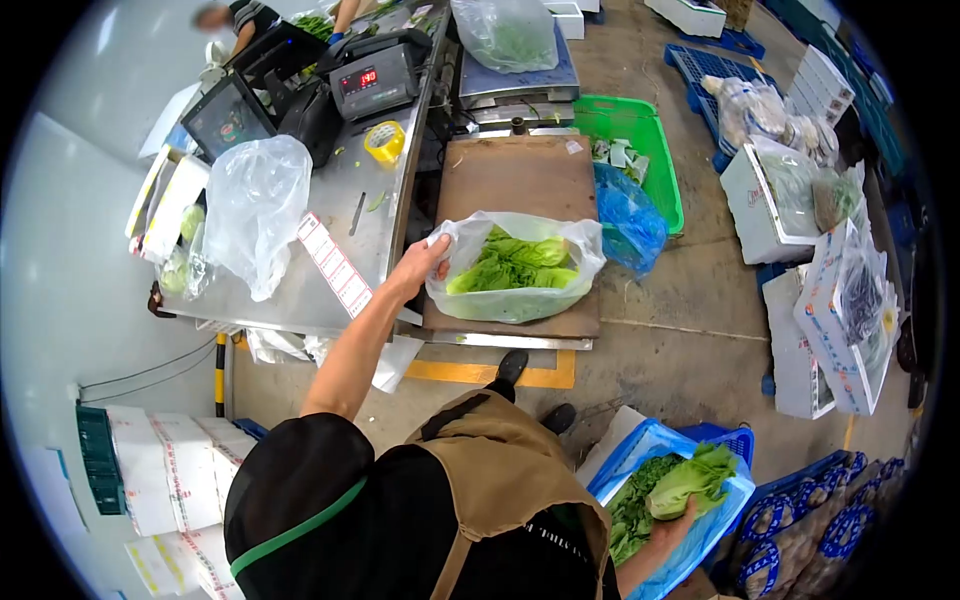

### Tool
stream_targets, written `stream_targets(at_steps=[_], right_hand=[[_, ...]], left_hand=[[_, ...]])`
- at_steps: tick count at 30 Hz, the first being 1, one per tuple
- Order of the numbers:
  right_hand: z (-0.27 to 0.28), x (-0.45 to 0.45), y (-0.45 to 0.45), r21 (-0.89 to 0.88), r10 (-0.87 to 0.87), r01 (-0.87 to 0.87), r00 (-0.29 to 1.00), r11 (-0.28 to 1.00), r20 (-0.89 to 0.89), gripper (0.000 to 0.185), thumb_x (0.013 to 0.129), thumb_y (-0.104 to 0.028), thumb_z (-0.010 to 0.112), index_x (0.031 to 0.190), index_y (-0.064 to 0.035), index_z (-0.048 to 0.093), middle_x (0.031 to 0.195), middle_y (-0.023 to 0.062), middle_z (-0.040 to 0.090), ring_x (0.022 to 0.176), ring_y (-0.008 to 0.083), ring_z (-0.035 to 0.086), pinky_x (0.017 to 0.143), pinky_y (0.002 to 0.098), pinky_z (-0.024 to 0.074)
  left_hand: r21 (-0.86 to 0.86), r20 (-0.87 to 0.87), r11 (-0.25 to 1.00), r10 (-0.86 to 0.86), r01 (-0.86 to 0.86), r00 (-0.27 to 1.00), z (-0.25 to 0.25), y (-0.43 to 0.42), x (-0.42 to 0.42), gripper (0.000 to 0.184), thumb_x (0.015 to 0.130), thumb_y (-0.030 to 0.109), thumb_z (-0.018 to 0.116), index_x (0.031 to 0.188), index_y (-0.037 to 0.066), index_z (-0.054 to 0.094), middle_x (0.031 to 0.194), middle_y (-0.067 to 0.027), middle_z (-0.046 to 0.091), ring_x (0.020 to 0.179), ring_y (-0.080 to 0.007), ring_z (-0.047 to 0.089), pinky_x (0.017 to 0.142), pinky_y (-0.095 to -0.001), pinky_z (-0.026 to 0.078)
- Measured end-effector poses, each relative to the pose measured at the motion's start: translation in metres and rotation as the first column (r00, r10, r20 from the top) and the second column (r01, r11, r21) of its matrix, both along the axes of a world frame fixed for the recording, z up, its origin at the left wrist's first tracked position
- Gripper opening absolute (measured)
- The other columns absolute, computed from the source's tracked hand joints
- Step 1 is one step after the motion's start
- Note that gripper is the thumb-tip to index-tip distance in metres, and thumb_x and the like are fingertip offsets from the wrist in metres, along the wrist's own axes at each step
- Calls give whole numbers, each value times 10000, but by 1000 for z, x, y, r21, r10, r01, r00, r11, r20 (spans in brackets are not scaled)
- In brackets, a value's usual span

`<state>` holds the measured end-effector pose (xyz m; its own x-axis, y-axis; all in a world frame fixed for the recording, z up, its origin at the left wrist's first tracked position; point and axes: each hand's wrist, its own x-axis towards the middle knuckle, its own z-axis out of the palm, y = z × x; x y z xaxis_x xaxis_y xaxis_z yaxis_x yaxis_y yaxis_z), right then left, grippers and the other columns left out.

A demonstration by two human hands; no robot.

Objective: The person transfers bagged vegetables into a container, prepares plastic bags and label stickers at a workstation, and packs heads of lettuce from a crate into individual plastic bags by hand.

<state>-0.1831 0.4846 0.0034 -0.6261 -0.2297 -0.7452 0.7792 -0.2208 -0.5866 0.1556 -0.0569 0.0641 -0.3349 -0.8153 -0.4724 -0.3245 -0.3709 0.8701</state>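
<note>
My left hand (424, 262) is closed on the left rim of a clear plastic bag (478, 306), which lies open on the brown scale platform (520, 175). Inside the bag are green lettuce heads (520, 262). Low on the right, my right hand (676, 528) grips a head of lettuce (692, 484) by its base. This head is over a crate lined with blue plastic (640, 437), where more leafy greens (628, 515) lie. Part of my right hand is hidden behind the lettuce.
A steel table (370, 230) on the left carries a label strip (335, 265), yellow tape (384, 142), a plastic bag (258, 205) and a scale display (370, 80). Beyond the platform stands a green crate (655, 150). White foam boxes (765, 215) line the right. Another person (255, 20) works at the back left.
</note>
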Motion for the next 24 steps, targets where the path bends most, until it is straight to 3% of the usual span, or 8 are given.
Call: stream_targets(at_steps=[5,10,12,16,18,20,22,24], right_hand=[[83,19,-154,-212,372,-427,892,879,-255,505,848,-281,542,1250,6,437,1197,147,541,1056,283,553,914,422,448],[99,97,-359,-398,716,-660,698,637,-12,420,813,-135,619,1186,8,488,1129,121,564,1048,250,541,928,414,428],[54,125,-417,-401,787,-710,616,579,46,416,830,-169,597,1205,-43,470,1180,104,536,1108,261,515,963,435,408],[-25,169,-504,-222,756,-723,610,654,237,414,848,-186,583,1223,-75,447,1205,121,510,1113,316,504,861,595,441],[-37,195,-535,-17,734,-748,647,664,208,513,785,-136,649,1201,44,410,1143,186,530,930,334,599,664,566,527],[-45,211,-560,28,742,-756,648,654,172,461,771,-113,635,1154,66,450,1069,190,558,881,316,610,639,504,538],[-51,220,-581,106,769,-789,613,605,182,424,768,-100,627,1117,86,474,1018,196,574,861,309,612,618,465,539],[-57,239,-585,25,713,-720,690,693,121,443,747,-124,657,1064,133,485,962,215,587,862,295,616,676,410,526]], left_hand=[[17,-182,1000,-2,5,983,-13,3,2,324,956,385,419,909,69,476,626,-6,453,551,-107,417,538,-251,367],[15,-180,997,-71,75,981,-9,5,5,337,975,388,358,955,65,450,630,-10,442,573,-113,420,564,-248,379],[-43,-151,993,-113,108,982,-6,4,9,357,979,396,342,962,59,458,616,-6,434,570,-111,420,567,-251,380],[-132,81,960,-239,248,968,-5,1,23,361,972,383,345,980,49,482,607,-9,454,556,-105,424,541,-263,382],[-134,296,912,-335,386,895,-10,6,24,379,955,379,384,1114,54,498,622,-21,484,566,-104,441,537,-266,387],[-242,284,845,-408,477,868,-14,19,21,396,948,368,407,1211,79,469,630,-24,488,570,-110,447,541,-264,390],[-100,200,908,-382,407,902,-11,19,29,392,953,364,401,1201,69,471,633,-22,491,567,-108,449,534,-260,388],[-2,44,955,-295,295,954,-14,14,39,377,959,362,392,1168,60,479,636,-19,495,568,-104,453,528,-256,386]])
